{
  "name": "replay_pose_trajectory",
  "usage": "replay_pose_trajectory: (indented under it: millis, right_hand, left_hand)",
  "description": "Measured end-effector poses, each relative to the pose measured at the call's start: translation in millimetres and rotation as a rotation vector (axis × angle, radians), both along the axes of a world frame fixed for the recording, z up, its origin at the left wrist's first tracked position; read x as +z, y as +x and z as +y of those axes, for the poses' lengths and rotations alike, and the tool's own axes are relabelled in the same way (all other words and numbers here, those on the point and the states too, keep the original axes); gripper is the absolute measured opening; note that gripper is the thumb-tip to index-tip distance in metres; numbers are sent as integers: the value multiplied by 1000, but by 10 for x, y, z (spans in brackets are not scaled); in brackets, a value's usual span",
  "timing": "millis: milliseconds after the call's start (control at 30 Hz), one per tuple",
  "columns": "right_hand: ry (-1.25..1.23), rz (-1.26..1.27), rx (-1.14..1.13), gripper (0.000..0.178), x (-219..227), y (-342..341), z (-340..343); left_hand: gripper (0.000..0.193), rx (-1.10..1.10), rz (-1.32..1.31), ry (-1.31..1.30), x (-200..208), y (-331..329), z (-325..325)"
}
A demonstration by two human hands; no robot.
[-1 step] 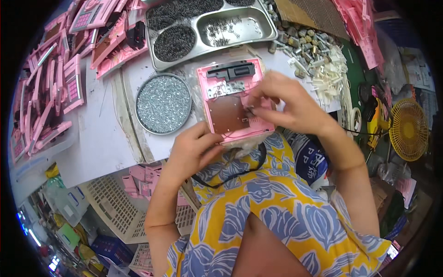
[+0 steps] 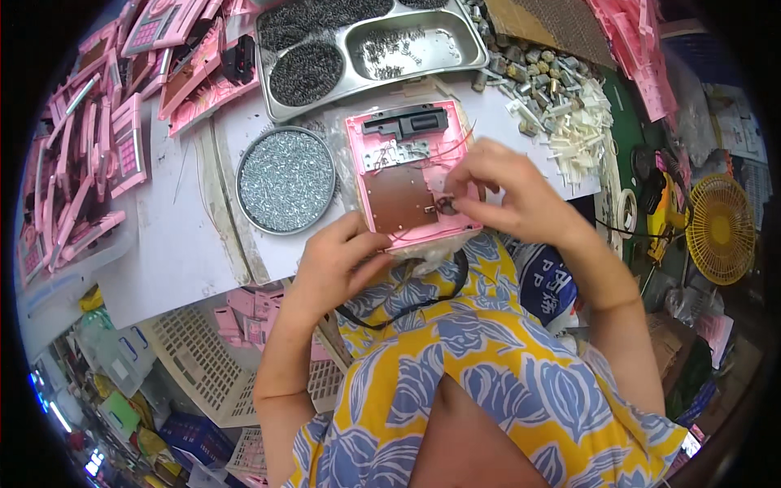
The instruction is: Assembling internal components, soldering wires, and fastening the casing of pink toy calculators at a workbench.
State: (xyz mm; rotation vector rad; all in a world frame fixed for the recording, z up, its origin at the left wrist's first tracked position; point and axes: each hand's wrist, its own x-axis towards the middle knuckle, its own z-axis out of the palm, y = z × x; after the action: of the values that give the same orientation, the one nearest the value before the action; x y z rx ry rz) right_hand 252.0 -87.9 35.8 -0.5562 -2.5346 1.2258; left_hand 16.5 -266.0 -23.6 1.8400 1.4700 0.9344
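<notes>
A pink plastic case lies open on the bench in front of me. Inside it are a brown circuit board, a metal plate and a black plastic part. My left hand grips the case's near left corner, fingers bent, close to a thin wire. At the board's right edge my right hand pinches a small dark round part; its exact kind is unclear. A thin red wire rises from the case above my right fingers.
Left of the case stands a round tin of small screws. Behind is a metal tray of small dark parts. Small motor-like parts and white plastic pieces lie right; pink cases pile up left. A yellow fan stands far right.
My right hand has lowered a little, and its fingers now show the small dark round part. The red wire has sprung up at the case's right side. My left hand stays at the corner.
</notes>
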Motion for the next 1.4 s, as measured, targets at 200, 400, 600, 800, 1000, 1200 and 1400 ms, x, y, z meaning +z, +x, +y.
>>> replay_pose_trajectory:
  millis: [200, 400, 600, 800, 1000, 1200, 1400]
  right_hand:
    - [516, 165, -296, 16, -300, 152, 67]
    - [193, -15, -240, 13, -298, 126, -417]
    - [414, 31, -212, 17, -412, 56, -410]
    - [300, 207, -159, 23, -618, 123, -273]
    - [441, 125, -153, 19, -515, 93, -323]
    - [539, 68, -116, 16, -499, 78, -369]
    - [402, 63, -378, 20, -396, 350, 364]
  left_hand:
    - [25, 48, 38, -34, -50, 18, -35]
    - [25, 67, 42, -38, -41, 39, -64]
    - [24, 59, 32, -44, -42, 38, -52]
    - [24, 23, 43, -17, -24, 39, 2]
    - [24, 3, 74, -33, 31, 31, 9]
    - [24, 8, 85, -57, 31, 23, 25]
    - [25, -26, 124, -122, 106, 6, 27]
